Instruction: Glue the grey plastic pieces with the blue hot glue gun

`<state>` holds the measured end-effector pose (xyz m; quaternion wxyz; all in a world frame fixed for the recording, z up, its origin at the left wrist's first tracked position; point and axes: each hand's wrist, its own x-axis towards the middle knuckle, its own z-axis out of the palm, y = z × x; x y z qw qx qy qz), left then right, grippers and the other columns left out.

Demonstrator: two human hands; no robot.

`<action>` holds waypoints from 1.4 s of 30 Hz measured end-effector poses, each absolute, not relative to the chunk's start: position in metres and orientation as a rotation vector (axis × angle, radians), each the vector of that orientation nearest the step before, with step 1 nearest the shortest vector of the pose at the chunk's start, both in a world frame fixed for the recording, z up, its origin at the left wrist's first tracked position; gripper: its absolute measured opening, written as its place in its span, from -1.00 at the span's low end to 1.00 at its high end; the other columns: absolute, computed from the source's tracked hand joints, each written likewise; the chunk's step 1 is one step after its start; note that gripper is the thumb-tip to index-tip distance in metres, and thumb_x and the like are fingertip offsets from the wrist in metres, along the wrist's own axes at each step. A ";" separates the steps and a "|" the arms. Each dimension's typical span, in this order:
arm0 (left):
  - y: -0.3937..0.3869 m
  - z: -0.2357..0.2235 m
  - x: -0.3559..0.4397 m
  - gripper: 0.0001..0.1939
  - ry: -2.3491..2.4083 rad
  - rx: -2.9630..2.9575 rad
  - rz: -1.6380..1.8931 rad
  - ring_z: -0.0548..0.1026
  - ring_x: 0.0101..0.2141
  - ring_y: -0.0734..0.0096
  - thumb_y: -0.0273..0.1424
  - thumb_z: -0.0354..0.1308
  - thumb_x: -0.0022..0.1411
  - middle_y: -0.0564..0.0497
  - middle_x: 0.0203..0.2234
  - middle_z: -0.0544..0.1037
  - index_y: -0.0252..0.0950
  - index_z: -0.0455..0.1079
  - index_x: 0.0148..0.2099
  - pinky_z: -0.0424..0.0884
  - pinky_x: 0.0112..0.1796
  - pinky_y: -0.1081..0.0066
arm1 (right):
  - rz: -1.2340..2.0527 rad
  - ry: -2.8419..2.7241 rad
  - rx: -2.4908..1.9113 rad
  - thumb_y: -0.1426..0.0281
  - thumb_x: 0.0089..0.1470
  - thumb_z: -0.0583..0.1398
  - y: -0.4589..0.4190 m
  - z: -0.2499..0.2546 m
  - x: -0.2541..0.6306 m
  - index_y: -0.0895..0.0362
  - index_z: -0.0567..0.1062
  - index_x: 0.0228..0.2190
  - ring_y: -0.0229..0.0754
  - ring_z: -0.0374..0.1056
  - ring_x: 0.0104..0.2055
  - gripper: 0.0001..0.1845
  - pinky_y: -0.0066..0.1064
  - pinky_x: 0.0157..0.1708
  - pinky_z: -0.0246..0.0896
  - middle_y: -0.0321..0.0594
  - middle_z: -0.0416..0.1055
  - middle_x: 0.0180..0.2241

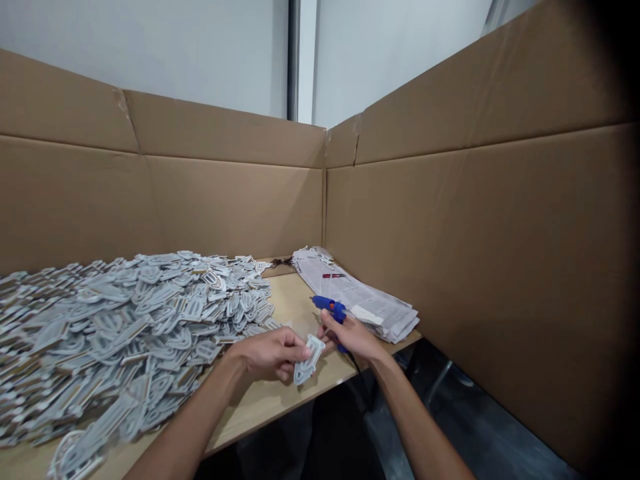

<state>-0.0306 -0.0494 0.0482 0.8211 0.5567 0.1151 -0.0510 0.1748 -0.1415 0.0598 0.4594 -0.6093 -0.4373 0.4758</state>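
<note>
My left hand pinches a flat, pale grey-and-white cutout piece with a pointed end, tilted over the table's front part. Close beside it, my right hand is closed around a blue hot glue gun, whose nozzle points left. The gun's handle is mostly hidden by this hand, and its dark cord hangs past the table edge. Fingertips of the right hand reach the cutout's right side; whether they grip it cannot be made out. A large heap of similar cutouts lies left of my hands.
Printed paper sheets lie at the back right, with a red pen and a white scrap on them. Dark strands sit near the corner. Tall cardboard walls enclose the wooden table behind and on the right.
</note>
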 end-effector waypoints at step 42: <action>-0.026 0.049 -0.020 -0.43 0.835 1.309 0.722 0.16 -0.63 0.59 0.20 0.20 0.09 0.20 -0.65 0.21 -0.23 0.22 -0.40 0.02 -0.58 0.54 | 1.390 -1.017 -0.958 -0.21 0.09 0.23 -0.154 0.094 0.180 0.10 0.39 -0.30 -0.01 0.55 -0.11 -0.40 -0.19 -0.14 0.51 -0.05 0.52 -0.17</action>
